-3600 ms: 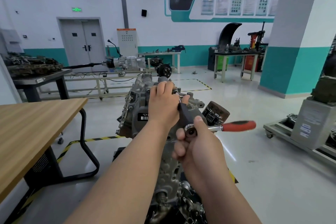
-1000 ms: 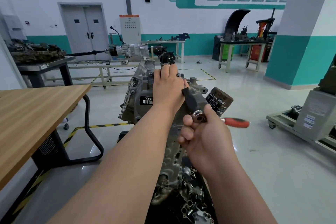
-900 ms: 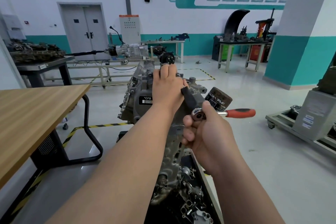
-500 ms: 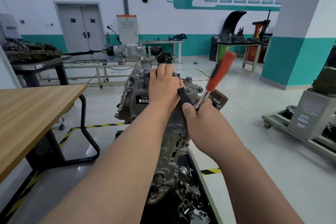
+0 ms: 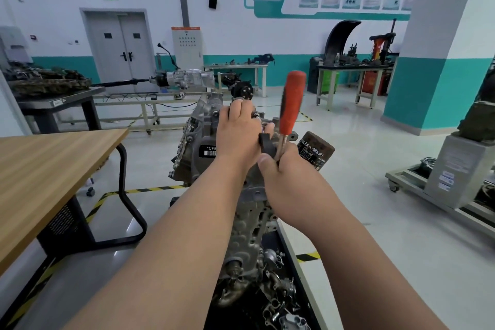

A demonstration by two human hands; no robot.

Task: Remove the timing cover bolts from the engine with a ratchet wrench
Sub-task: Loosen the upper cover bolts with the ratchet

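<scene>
On top of the engine (image 5: 203, 142), my left hand (image 5: 237, 136) lay with its fingers curled over the far edge, gripping the casting. Just beside it, my right hand (image 5: 284, 169) was clenched round the ratchet wrench (image 5: 292, 99) near its head, the orange handle standing almost upright above my knuckles. A black extension (image 5: 266, 143) sat between my hands; the bolt was hidden from me. The oil filter (image 5: 316, 153) stuck out just right of my right hand, and a wooden table (image 5: 40, 163) stood well off to the left.
</scene>
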